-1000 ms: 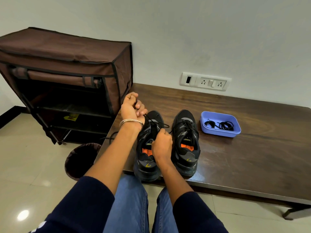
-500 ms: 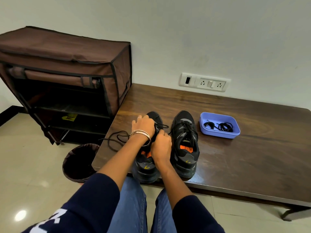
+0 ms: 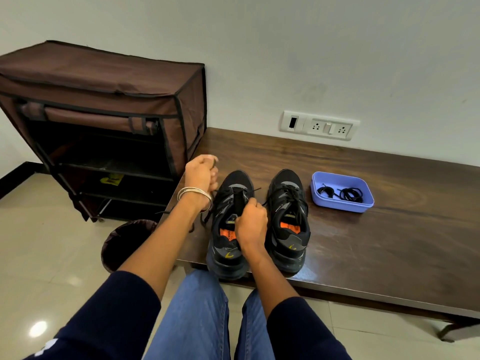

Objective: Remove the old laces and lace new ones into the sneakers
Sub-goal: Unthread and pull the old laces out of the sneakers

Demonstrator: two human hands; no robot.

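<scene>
A pair of black sneakers stood side by side, toes toward the wall, at the near edge of a dark wooden worktop [image 3: 376, 237]: the left sneaker [image 3: 230, 229] partly unlaced with its tongue exposed, the right sneaker [image 3: 288, 222] fully laced. The left hand [image 3: 201, 175], raised just left of the left sneaker's toe, had its fingers curled tight around the old black lace [image 3: 214, 165], while the right hand [image 3: 250, 224] rested on that sneaker with fingers closed on its tongue. Near the right sneaker, a blue tray [image 3: 340, 203] held coiled black laces [image 3: 349, 194]; a brown fabric shoe rack [image 3: 104, 126] and a dark bin [image 3: 122, 240] stood on the floor to the left.
</scene>
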